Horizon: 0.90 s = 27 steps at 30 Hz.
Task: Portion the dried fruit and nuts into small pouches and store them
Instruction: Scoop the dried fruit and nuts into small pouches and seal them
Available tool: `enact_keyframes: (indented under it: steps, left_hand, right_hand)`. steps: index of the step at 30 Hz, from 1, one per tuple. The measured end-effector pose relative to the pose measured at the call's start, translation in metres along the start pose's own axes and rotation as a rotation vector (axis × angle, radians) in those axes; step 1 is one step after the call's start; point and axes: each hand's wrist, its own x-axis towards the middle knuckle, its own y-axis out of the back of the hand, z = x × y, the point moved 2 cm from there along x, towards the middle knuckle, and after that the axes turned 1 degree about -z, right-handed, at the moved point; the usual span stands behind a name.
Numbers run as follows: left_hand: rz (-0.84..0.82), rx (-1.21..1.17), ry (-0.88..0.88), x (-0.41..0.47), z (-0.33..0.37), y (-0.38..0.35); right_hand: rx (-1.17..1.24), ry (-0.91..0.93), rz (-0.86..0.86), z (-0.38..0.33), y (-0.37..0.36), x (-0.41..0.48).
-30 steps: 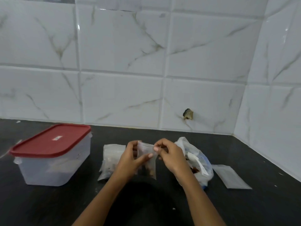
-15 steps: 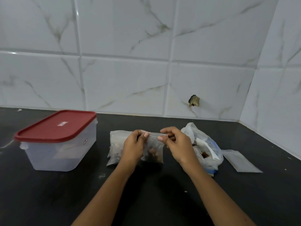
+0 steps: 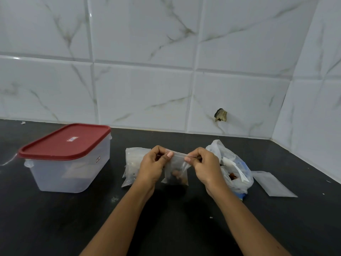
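Zip pouch point(image 3: 176, 172), pinched at its top strip by left hand point(image 3: 154, 167) and right hand point(image 3: 204, 167) over the tabletop point(image 3: 184, 218); filled pouches point(image 3: 132, 163) are stacked behind, while an empty pouch point(image 3: 273, 183) and storing are judged outstanding.

**No readable text, just two blurry stickers**

Looked hard, couldn't make out a single letter or number. Over at 9 o'clock: small whitish sticker point(image 3: 72, 139) on top of the red lid point(image 3: 55, 146), print too smeared to read. Toward 4 o'clock from that: tiny dark-outlined square label point(image 3: 98, 159) on the side wall of the clear container point(image 3: 60, 174), also too small to read.
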Motion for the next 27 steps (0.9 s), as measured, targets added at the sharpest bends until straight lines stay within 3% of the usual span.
enact_keyframes:
  steps: [5, 8, 11, 18, 23, 27]
  left_hand:
    - [0.028, -0.049, 0.012, -0.002, 0.004, 0.003]
    - [0.080, -0.079, 0.028, -0.002, 0.003, 0.003]
    - [0.097, -0.099, 0.039, -0.002, 0.002, 0.002]
    - [0.076, 0.007, 0.003, 0.000, 0.000, -0.001]
    - [-0.037, -0.161, 0.138, -0.004, -0.002, -0.004]
    - [-0.065, -0.078, 0.163, -0.006, -0.003, -0.006]
  right_hand:
    - [0.057, 0.013, -0.011, -0.005, 0.001, 0.000]
    - [0.186, -0.006, -0.087, -0.003, -0.003, -0.003]
    - [0.296, -0.071, -0.049, 0.001, -0.005, -0.003]
    - [0.186, -0.092, -0.023, 0.001, -0.005, -0.001]
    - [0.295, -0.153, -0.028, 0.005, -0.002, -0.003]
    - [0.315, -0.189, -0.083, 0.006, -0.008, -0.003]
